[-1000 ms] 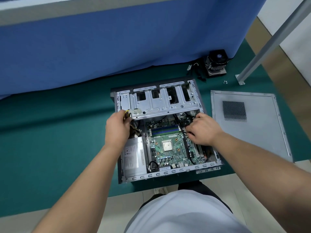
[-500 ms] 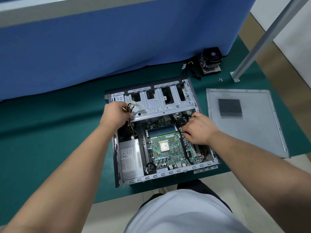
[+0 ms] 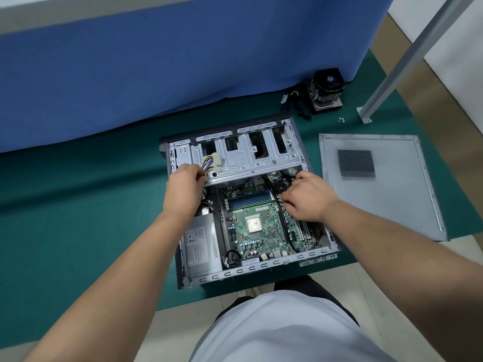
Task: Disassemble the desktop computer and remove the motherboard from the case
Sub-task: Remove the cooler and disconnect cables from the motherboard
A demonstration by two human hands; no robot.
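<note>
While the motherboard (image 3: 257,226) is still sitting inside the open case (image 3: 261,270) on the green worktop (image 3: 78,205), the left hand (image 3: 184,188) is gripping the yellow-and-black cable bundle (image 3: 209,163), now lifted farther up over the drive cage (image 3: 243,158) than a second ago. The right hand (image 3: 305,199) is staying curled over the board's right edge; what it grips is hidden. The power supply (image 3: 201,244) is lying in the case's left bay, and the side panel (image 3: 379,184) is lying to the right.

Left hand (image 3: 184,190) grips the yellow-black cable bundle (image 3: 209,163) (white plug up), right hand (image 3: 305,198) presses onto the motherboard (image 3: 256,226).
</note>
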